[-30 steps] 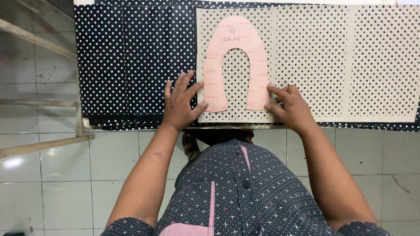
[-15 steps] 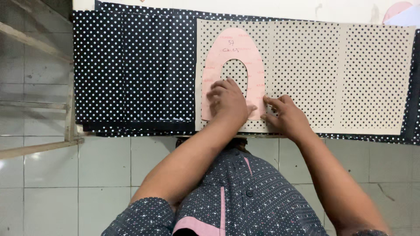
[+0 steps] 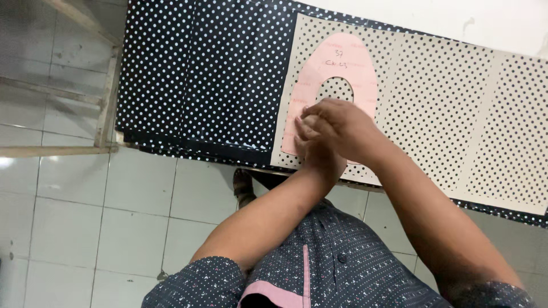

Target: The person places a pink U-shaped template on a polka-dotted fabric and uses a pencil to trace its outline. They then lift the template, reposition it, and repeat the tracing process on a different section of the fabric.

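At 6 o'clock, nearest the camera, a dark dotted shirt [image 3: 342,274] with a pink placket is seen, and beside it at 7 o'clock a pale tiled floor [image 3: 85,228] with 1 sandalled foot [image 3: 244,187] showing just under the surface edge. From the shirt, 2 bare forearms are extended toward the centre of the view, where they converge. The left hand [image 3: 317,149] and the right hand [image 3: 337,124] are pressed together, the right laid partly over the left, both resting on the lower part of a pink paper pattern [image 3: 342,68]. The fingers are curled and bunched close; whether anything is pinched between them cannot be told, since the hands hide each other.

The pink pattern, an arched shape with an oval cut-out, is laid flat at 12 o'clock from the hands, on a cream dotted sheet [image 3: 445,114] that runs off toward 3 o'clock. Under this sheet, black fabric with white dots [image 3: 200,74] is spread over the surface and reaches out to 10 o'clock. At 9 o'clock a wooden frame [image 3: 105,97] stands over the floor. Farthest off, at 1 o'clock, a bare pale strip of the surface [image 3: 456,23] is seen beyond the fabric.
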